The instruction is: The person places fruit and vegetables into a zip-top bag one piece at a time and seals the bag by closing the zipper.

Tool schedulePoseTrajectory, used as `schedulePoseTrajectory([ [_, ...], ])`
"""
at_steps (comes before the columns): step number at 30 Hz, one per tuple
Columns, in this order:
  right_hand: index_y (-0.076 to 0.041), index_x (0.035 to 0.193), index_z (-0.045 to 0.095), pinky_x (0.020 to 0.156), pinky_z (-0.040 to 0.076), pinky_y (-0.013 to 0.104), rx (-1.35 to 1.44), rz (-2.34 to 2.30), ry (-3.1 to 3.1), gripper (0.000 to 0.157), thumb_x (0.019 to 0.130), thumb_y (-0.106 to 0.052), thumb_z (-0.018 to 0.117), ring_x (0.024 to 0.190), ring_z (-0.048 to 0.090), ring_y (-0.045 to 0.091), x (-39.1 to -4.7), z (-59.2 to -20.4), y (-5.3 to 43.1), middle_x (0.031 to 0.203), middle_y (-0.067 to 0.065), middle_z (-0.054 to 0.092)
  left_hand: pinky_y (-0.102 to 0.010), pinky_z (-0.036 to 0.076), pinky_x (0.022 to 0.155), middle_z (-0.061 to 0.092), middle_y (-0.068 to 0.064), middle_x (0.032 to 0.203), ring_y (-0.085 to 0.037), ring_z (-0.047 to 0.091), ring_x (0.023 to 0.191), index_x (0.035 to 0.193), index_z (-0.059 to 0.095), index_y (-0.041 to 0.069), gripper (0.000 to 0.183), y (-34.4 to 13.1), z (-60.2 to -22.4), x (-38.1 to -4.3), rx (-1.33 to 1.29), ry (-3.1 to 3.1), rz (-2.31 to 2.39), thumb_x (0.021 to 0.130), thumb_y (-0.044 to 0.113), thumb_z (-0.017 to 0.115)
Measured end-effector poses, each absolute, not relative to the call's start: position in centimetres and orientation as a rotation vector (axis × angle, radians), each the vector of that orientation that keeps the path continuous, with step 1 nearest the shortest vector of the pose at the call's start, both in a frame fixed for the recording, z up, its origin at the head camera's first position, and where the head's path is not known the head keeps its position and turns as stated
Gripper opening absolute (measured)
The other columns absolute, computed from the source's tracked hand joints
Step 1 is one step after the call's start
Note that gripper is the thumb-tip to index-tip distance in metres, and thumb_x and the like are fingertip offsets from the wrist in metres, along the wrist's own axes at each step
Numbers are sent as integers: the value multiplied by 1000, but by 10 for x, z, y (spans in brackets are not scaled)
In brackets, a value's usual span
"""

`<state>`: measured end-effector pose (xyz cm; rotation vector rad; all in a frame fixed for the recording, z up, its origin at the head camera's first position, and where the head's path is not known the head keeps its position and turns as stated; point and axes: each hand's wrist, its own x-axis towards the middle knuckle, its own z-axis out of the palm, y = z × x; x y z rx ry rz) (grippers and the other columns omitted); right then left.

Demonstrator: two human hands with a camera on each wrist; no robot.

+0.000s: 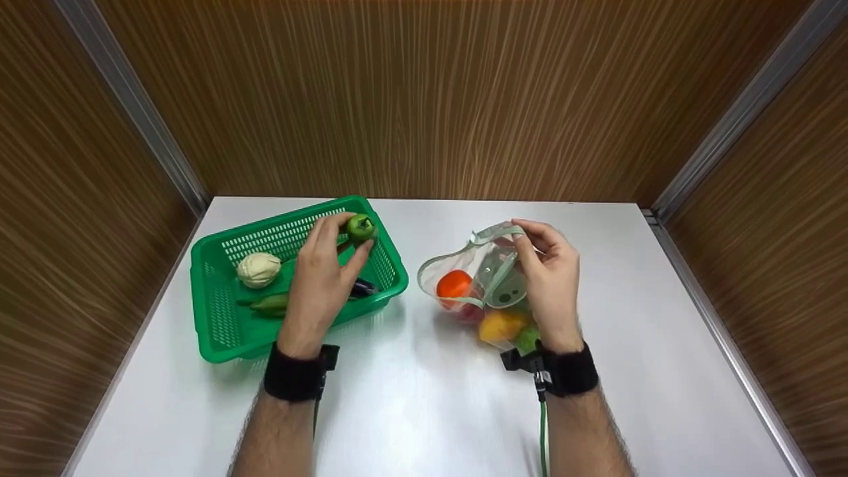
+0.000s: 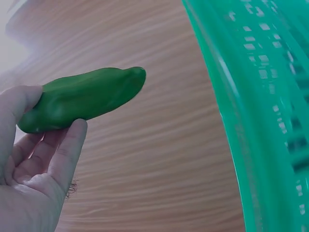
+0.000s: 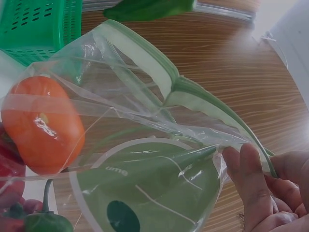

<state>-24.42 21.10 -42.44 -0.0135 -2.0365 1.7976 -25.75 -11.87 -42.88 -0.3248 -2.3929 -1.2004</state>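
My left hand (image 1: 321,278) pinches a long green pepper (image 2: 89,99) between thumb and fingers, over the right part of the green basket (image 1: 222,242). In the head view the pepper's stem end faces the camera. My right hand (image 1: 553,278) grips the green-trimmed rim of a clear plastic bag (image 3: 169,116), whose mouth gapes toward the left. Inside the bag sit a red-orange tomato (image 3: 46,125), something yellow (image 1: 501,326) and something green (image 1: 528,339) low down. The right wrist view shows a green pepper with a stem (image 3: 48,221) under the tomato.
Still in the basket are a pale ribbed vegetable (image 1: 259,270), a green corn-like vegetable (image 1: 270,305) and a dark purple eggplant (image 1: 364,287). The white table (image 1: 411,411) is walled by wood-grain panels (image 1: 424,99) at the back and sides.
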Motion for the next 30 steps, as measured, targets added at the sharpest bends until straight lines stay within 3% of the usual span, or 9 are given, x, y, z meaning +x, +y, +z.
schedulePoseTrajectory([
  [16,-5,138,82,82,68,20,12,1773,-2047,25,117,-7,70,106,87,13,-241,-423,213,130,14,85,-49,72,105,71,-19,144,-32,75,134,152,65,2,51,-86,-427,-249,-419,-2202,-1532,106,9,85],
  [23,-5,138,83,81,68,20,-5,1768,-2045,25,117,-6,70,106,85,12,-240,-423,214,129,13,85,-42,72,103,71,-17,139,-31,76,129,146,65,3,48,-68,-433,-245,-503,-2224,-1609,103,4,84],
  [30,-5,138,83,81,69,21,6,1779,-2044,24,117,-7,70,105,87,13,-240,-422,213,127,12,86,-48,75,99,72,-13,133,-29,75,126,136,67,7,42,-51,-442,-242,-612,-2291,-1618,99,2,83],
])
